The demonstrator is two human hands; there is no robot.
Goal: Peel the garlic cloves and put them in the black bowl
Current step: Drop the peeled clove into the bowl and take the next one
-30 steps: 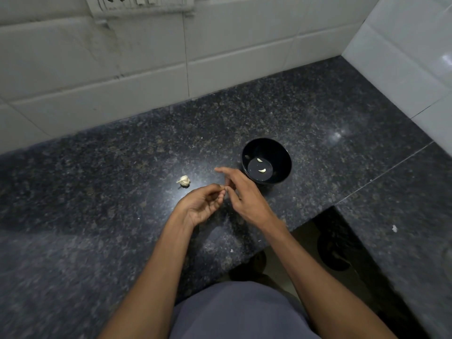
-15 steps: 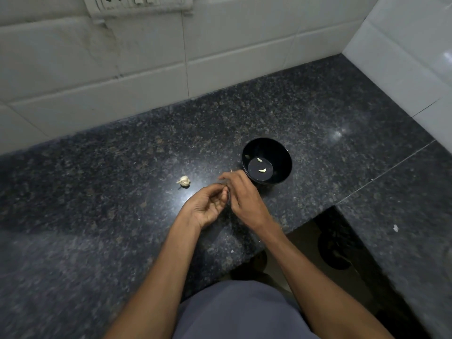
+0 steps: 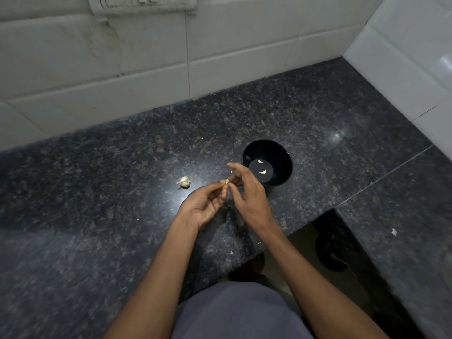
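You stand at a dark speckled granite counter (image 3: pixel 122 167) that turns a corner on your right, backed by white wall tiles (image 3: pixel 244 57) with a switch plate (image 3: pixel 141 3) above. One black bowl (image 3: pixel 281 177) sits on the counter, holding two peeled cloves (image 3: pixel 263 172) that you can count, perhaps a third on its wall. One garlic piece (image 3: pixel 184 181) lies left of the bowl. Your left hand (image 3: pixel 205 206) pinches one clove (image 3: pixel 224 181) at its fingertips; your right hand (image 3: pixel 247 192), fingers curled, picks at it beside the bowl.
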